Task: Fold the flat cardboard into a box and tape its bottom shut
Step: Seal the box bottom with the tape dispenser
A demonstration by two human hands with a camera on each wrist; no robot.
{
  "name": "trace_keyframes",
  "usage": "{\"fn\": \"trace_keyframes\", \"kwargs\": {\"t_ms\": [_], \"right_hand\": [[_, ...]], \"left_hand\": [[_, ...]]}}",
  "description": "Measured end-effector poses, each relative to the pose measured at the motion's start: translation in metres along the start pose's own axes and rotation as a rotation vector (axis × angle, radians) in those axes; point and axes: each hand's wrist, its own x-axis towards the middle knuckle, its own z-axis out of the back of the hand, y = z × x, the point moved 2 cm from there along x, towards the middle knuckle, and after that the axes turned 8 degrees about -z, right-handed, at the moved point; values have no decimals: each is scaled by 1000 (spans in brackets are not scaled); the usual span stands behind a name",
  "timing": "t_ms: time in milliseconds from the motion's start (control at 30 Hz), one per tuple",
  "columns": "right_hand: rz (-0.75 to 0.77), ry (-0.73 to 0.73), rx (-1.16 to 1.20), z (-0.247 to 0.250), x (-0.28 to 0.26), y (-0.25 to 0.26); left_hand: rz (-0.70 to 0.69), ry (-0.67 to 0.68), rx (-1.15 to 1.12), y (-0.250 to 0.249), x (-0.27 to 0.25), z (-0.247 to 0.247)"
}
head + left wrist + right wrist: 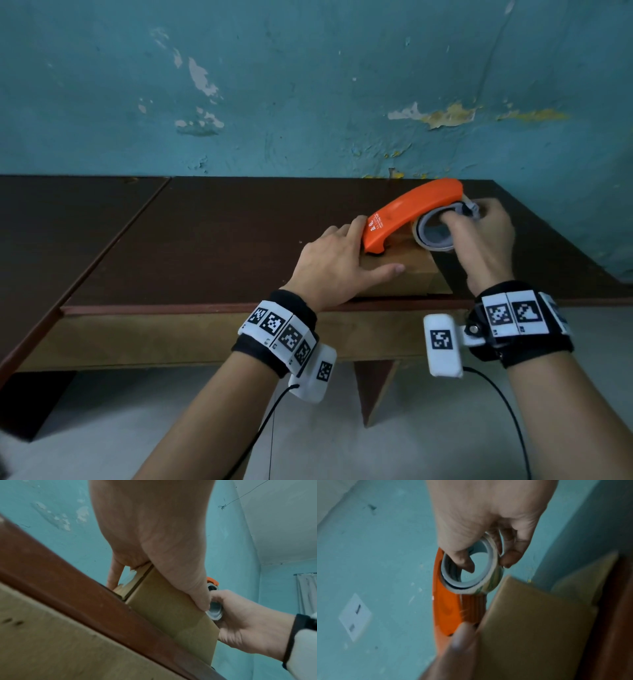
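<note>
The right hand (486, 240) has its grip grasping one roll of clear tape (433, 234): the thumb hooks inside the grey core while the fingers curl round the outer rim, as the right wrist view shows plainly. The roll sits in one orange tape dispenser (409, 212), whose curved body arches leftward and downward, its low end touching the top of the cardboard box (411, 274).

The left hand (337, 263) lies flat on that same top face, its grip released, fingers straight and pressing down; the index finger reaches just beside the dispenser's low end, and the thumb stretches along the near edge of the box. From the left wrist view the palm covers the box's upper corner (a torn patch shows on a flap edge there).

There is one box, brown and folded up, standing near the front edge of the dark brown tabletop (205, 240). A lighter flap (442, 286) sticks out at its right side onto the wood. The tabletop has a reddish front strip and a seam running diagonally at the left.

Behind it rises a teal wall (308, 85) with peeling paint, white and yellow patches showing through. Both wrists wear black bands with white marker tags (513, 313) and a cabled white camera unit each, two in all.
</note>
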Motion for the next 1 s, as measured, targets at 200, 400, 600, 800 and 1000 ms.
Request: {"fn": "trace_keyframes", "kwargs": {"t_ms": [200,400,600,800,1000], "right_hand": [[-176,153,475,-25,-17,5],[-103,212,287,-35,-28,11],[-66,196,223,-29,-26,16],[-27,174,172,-12,-20,20],[-15,54,77,13,-3,10]], "left_hand": [[21,3,8,0,0,0],[24,-18,7,-1,0,-2],[51,-12,-26,4,0,-2],[45,50,26,4,1,1],[39,105,60,3,1,3]]}}
